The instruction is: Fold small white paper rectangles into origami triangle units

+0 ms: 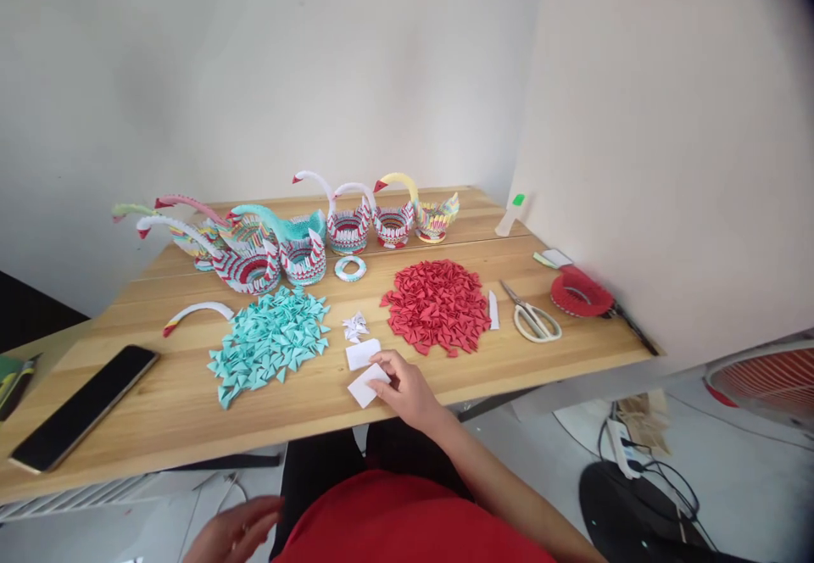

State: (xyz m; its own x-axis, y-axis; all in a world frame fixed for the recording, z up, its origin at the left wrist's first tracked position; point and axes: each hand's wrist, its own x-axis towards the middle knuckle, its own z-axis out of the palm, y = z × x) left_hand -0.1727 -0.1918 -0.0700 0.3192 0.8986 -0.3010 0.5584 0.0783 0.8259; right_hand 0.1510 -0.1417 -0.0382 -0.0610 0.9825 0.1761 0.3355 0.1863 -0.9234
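My right hand [407,389] rests at the front edge of the wooden table [158,410], its fingertips pinching a small white paper slip [365,385]. A second white slip [362,353] lies just behind it, with a few folded white pieces [355,326] further back. A pile of teal folded paper triangles [270,341] lies to the left and a pile of red ones [438,304] to the right. My left hand [232,529] hangs below the table edge near my lap, fingers loosely spread, holding nothing.
Several modular paper swans [305,236] line the back of the table. A loose swan neck [197,313], a small ring [350,268], scissors [534,317], a red paper ring [580,293], a glue bottle [512,214] and a black phone [82,406] also lie there. Cables cross the floor at right.
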